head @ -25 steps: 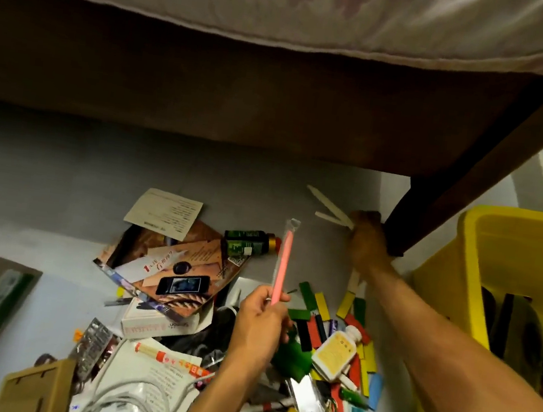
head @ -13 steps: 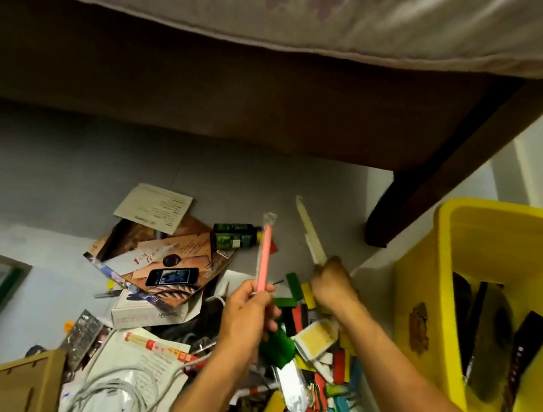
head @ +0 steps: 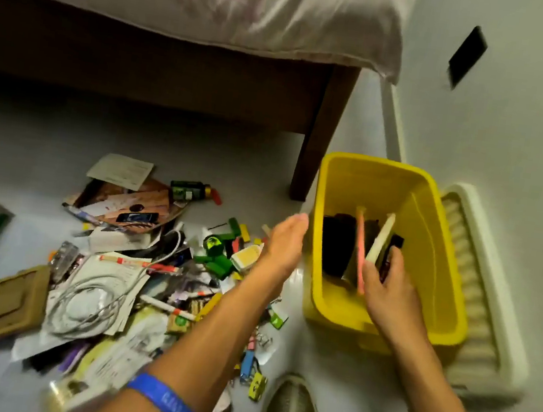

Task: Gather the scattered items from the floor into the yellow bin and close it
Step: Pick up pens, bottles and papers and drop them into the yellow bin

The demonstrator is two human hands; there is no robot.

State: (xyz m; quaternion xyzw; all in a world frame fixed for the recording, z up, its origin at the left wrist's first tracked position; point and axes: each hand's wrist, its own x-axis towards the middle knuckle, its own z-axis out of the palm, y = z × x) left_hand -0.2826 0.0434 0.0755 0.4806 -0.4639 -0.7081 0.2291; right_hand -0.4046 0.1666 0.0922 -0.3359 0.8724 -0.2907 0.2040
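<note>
Pink stick point(head: 359, 248) moved to right hand point(head: 387, 283), now gripped inside bin point(head: 323, 302); left hand point(head: 284, 242) emptied, fingers straight. Pile remains.

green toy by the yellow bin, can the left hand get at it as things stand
Probably yes: the left hand is open and holds nothing, just right of the green toy, which lies on top of the pile with nothing over it.

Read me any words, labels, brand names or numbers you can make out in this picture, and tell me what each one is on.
No text here can be read for certain.
Blue wristband: white lettering, too blurred to read.
White paper slip: faint printed lines, too small.
Green bottle: label print, illegible.
Yellow-labelled bottle: label blurred.
Papers under the white cable: print too blurred.
Yellow bin: no lettering visible.
</note>
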